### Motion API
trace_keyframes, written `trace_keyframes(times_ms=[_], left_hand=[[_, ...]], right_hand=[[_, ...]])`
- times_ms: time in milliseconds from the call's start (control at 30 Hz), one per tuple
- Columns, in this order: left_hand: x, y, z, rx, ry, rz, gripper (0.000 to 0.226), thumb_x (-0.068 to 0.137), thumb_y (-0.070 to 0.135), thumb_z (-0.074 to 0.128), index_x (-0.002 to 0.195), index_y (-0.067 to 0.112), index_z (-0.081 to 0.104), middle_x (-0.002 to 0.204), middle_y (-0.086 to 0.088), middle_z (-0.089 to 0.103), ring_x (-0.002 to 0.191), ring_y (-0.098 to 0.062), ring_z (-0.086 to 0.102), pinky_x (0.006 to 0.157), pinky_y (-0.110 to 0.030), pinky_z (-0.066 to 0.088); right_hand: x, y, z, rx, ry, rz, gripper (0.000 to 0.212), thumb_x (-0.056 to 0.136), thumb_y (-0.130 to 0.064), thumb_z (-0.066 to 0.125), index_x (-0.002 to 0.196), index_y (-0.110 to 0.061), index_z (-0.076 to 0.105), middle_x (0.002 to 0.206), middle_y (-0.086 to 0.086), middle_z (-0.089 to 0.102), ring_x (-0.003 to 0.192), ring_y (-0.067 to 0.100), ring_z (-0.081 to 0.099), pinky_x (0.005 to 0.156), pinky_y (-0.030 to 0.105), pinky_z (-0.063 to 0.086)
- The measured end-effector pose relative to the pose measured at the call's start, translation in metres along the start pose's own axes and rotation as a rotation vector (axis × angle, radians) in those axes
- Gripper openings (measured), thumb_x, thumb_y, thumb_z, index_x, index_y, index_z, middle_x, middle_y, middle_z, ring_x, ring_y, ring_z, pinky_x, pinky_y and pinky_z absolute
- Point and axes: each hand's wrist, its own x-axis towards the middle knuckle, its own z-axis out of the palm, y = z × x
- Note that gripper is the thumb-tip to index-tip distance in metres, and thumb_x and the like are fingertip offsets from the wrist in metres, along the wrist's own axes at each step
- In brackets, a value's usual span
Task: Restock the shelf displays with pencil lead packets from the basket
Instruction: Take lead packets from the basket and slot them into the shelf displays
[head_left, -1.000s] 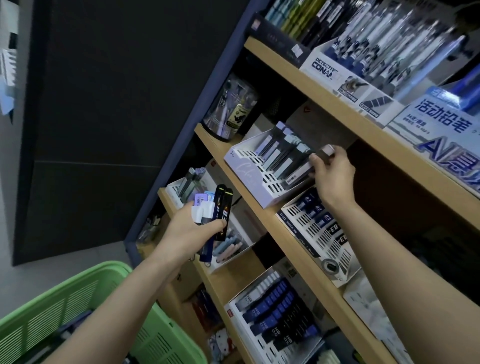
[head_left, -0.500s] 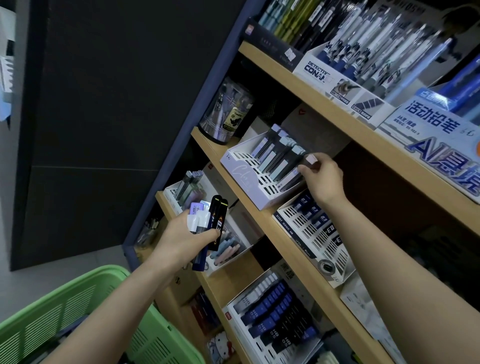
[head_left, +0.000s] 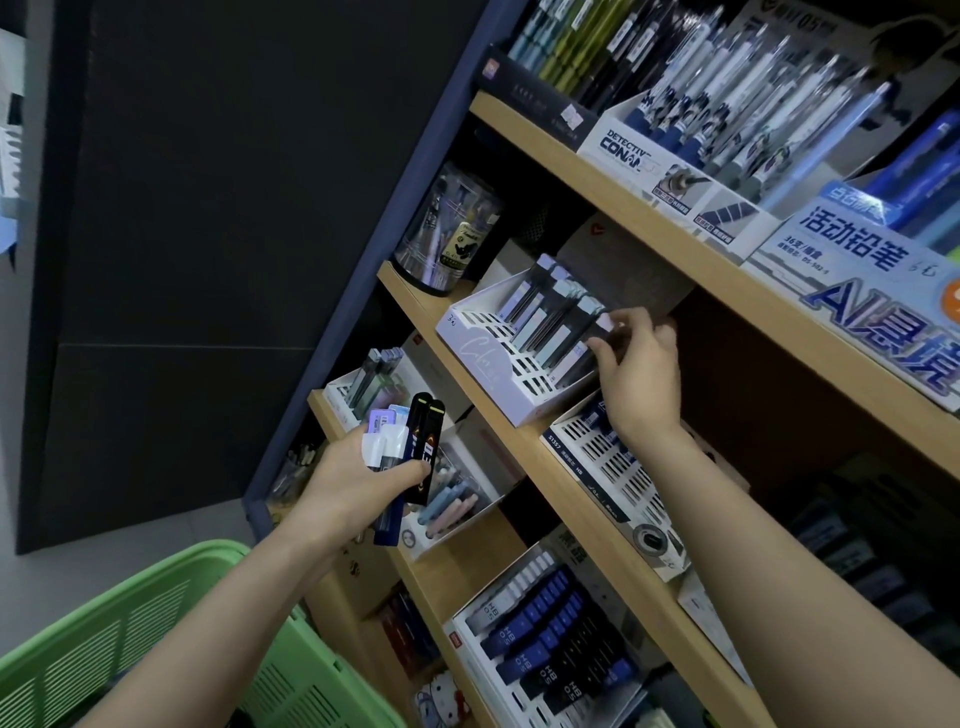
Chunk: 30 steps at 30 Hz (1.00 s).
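**Head view, restock in progress: both hands occupied at the shelf**

Green basket (head_left: 156, 644) at 7 o'clock, lower left corner; slatted walls visible, contents not readable from here.

Left hand (head_left: 358, 478) just left of frame centre, about 8 o'clock from the middle. Fingers curled closed around a fanned bundle of pencil lead packets (head_left: 405, 452): white and lilac ones to the left, two black ones standing tallest, a dark blue one projecting below the palm. Bundle sits in front of a small white tray (head_left: 363, 384) on the lower shelf level; contact with it cannot be told.

White slotted display (head_left: 498, 364) at centre, on the middle wooden shelf (head_left: 452, 332). Rows of dark and pale packets stand tilted in it. A clear tub (head_left: 447, 228) sits at its 10 o'clock on the same shelf.

Right hand (head_left: 639, 374) at 3 o'clock of that display. Fingertips pinched on a single dark packet with a pale cap (head_left: 605, 325), held at the display's right-hand edge, top row.

Below the right wrist: second white slotted box (head_left: 613, 467) with blue packets. At 5 o'clock, a tray of blue and black HB packets (head_left: 545, 639).
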Motion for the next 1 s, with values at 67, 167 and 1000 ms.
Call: trace_keyframes(times_ms=[67, 167, 1000], left_hand=[[-0.001, 0.000, 0.001, -0.027, -0.008, -0.002, 0.015, 0.082, 0.009, 0.071, 0.093, 0.005, 0.061, 0.085, -0.014, 0.066, 0.072, -0.019, 0.059, 0.061, -0.026, 0.046], [-0.005, 0.002, 0.003, -0.031, -0.034, 0.000, 0.014, 0.083, 0.011, 0.071, 0.092, 0.008, 0.061, 0.085, -0.012, 0.067, 0.073, -0.019, 0.060, 0.063, -0.027, 0.047], [-0.012, -0.007, 0.021, 0.009, -0.159, 0.016, 0.020, 0.077, 0.007, 0.073, 0.082, 0.001, 0.054, 0.064, -0.006, 0.055, 0.058, -0.018, 0.053, 0.056, -0.028, 0.043]], right_hand=[[-0.011, -0.008, -0.001, -0.028, 0.071, -0.026, 0.047, 0.094, -0.023, 0.057, 0.137, -0.013, 0.039, 0.133, 0.014, 0.041, 0.120, 0.024, 0.045, 0.094, 0.030, 0.043], [-0.034, -0.026, 0.000, 0.116, 0.042, -0.095, 0.039, 0.094, -0.021, 0.055, 0.130, -0.012, 0.046, 0.128, 0.006, 0.047, 0.107, 0.014, 0.054, 0.093, 0.034, 0.049], [-0.074, 0.033, -0.052, 0.564, -0.034, 0.294, 0.015, 0.094, -0.014, 0.055, 0.109, -0.018, 0.053, 0.099, 0.002, 0.064, 0.087, 0.015, 0.065, 0.074, 0.026, 0.056]])
